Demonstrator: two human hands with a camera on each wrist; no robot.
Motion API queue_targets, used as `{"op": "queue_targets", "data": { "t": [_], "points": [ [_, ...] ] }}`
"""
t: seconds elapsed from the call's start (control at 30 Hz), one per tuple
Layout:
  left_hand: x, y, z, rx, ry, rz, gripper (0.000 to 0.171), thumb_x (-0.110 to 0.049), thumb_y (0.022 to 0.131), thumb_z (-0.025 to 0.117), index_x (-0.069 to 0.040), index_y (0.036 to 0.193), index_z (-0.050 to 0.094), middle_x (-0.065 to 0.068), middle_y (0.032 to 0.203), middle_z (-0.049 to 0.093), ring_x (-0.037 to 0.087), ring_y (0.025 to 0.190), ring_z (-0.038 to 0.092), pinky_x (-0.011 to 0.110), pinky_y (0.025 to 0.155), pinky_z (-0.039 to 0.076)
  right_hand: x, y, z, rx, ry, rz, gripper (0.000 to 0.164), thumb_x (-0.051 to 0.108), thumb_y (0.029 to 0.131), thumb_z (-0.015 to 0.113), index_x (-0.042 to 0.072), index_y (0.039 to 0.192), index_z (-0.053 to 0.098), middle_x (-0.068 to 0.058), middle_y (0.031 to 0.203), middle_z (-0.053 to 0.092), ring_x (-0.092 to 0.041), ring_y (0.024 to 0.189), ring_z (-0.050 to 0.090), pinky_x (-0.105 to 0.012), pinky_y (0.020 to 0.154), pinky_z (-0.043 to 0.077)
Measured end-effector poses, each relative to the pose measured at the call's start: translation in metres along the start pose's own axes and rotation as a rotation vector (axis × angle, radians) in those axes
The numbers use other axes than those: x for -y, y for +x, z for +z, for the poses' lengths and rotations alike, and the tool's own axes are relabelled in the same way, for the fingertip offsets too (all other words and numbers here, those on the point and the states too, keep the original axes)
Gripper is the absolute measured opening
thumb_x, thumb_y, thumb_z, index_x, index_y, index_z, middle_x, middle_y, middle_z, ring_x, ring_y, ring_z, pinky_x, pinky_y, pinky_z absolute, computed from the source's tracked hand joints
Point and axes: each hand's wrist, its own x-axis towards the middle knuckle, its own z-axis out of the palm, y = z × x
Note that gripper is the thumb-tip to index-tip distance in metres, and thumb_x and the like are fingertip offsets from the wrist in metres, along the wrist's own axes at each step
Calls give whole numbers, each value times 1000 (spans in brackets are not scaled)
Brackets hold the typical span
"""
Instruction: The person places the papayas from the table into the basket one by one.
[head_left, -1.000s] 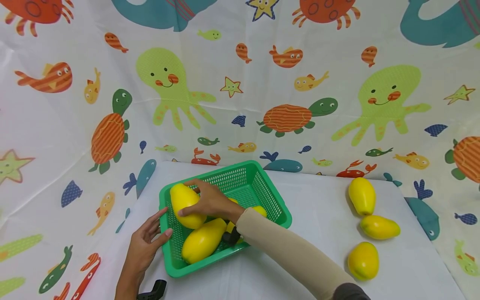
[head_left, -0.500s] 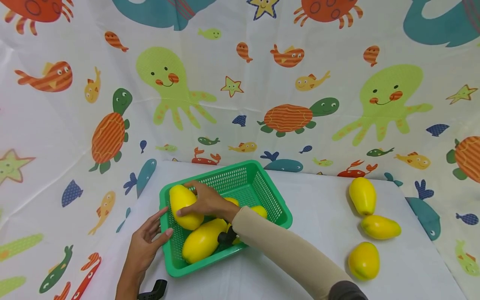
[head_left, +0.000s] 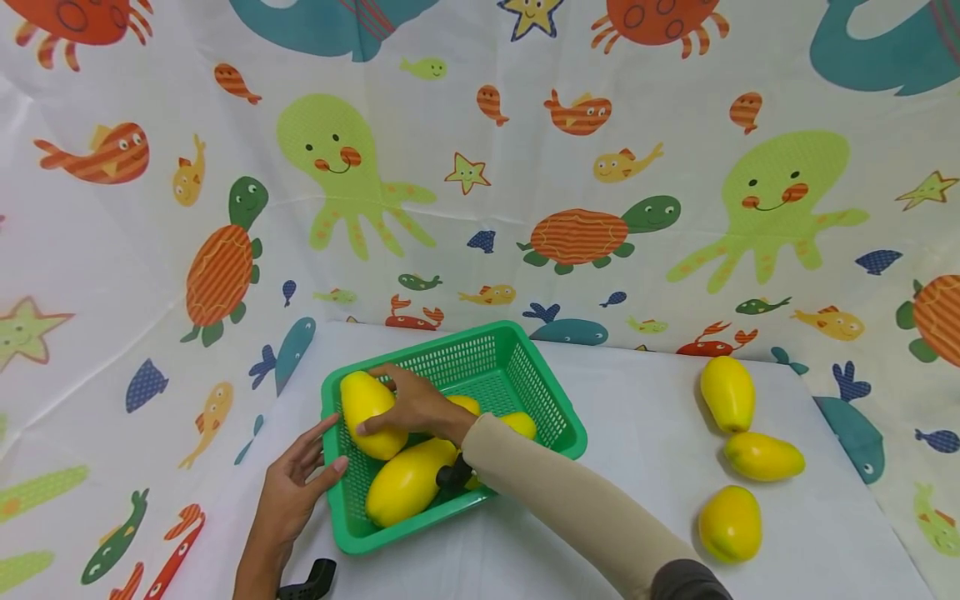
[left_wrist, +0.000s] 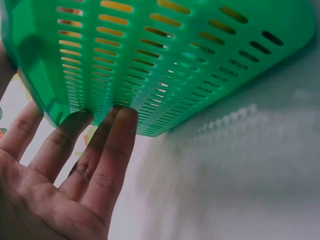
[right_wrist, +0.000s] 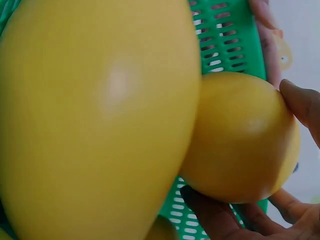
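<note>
A green plastic basket [head_left: 457, 500] stands on the white-covered table, tilted slightly in the head view. In its left end my right hand [head_left: 422, 407] grips a yellow papaya [head_left: 366, 417], thumb on the near side and fingers on the far side. Another large papaya [head_left: 408, 483] lies just below it; in the right wrist view this papaya [right_wrist: 100, 115] fills the left half beside the held one [right_wrist: 242, 137]. More yellow fruit sits partly hidden under my right forearm. My left hand [head_left: 291, 483] touches the basket's left end, its fingers [left_wrist: 112, 155] fairly straight against the outer wall.
Three yellow papayas lie apart at the table's right: an upper one [head_left: 727, 393], a middle one [head_left: 763, 457] and a lower one [head_left: 730, 523]. A cloth printed with sea animals [head_left: 577, 237] hangs behind and at the sides.
The papaya in my right hand has shifted very slightly to the left and down inside the basket. My left hand stays at the basket's left end.
</note>
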Motion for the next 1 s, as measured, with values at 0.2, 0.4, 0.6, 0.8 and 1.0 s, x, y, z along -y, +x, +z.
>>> {"op": "queue_targets", "data": {
  "t": [0.2,0.4,0.6,0.8,1.0],
  "points": [
    [1,0,1,-4,-7,19,62,-26,105,70,-29,162,45,13,162,53,-11,118,61,14,93,57,-8,5,6,-25,-55,-12,85,32,81,96,34,153,51,-4,146,62,-19,104,63,-39,93,59],
    [1,0,1,-6,-10,21,62,-25,105,70,-29,162,46,14,161,54,-9,119,61,13,95,55,-13,7,9,-18,-100,-14,88,29,79,97,37,153,51,-3,149,61,-18,106,62,-38,94,58],
    [0,-1,1,-7,-5,11,62,-25,105,70,-29,162,46,13,161,54,-9,119,61,13,94,55,-16,7,9,-7,-121,-10,87,29,80,96,36,153,51,-3,148,61,-18,106,61,-37,95,57],
    [0,0,1,-8,-6,10,62,-25,105,70,-29,162,46,13,161,54,-8,119,62,13,94,56,-17,7,9,3,-130,-2,87,29,81,96,37,154,50,-3,148,61,-18,107,61,-39,97,58],
    [0,0,1,-8,-8,3,62,-26,105,71,-29,162,46,13,161,54,-6,119,62,14,94,56,-19,9,9,4,-131,0,87,30,81,96,38,154,50,-2,150,61,-19,111,62,-41,99,58]
  ]
}}
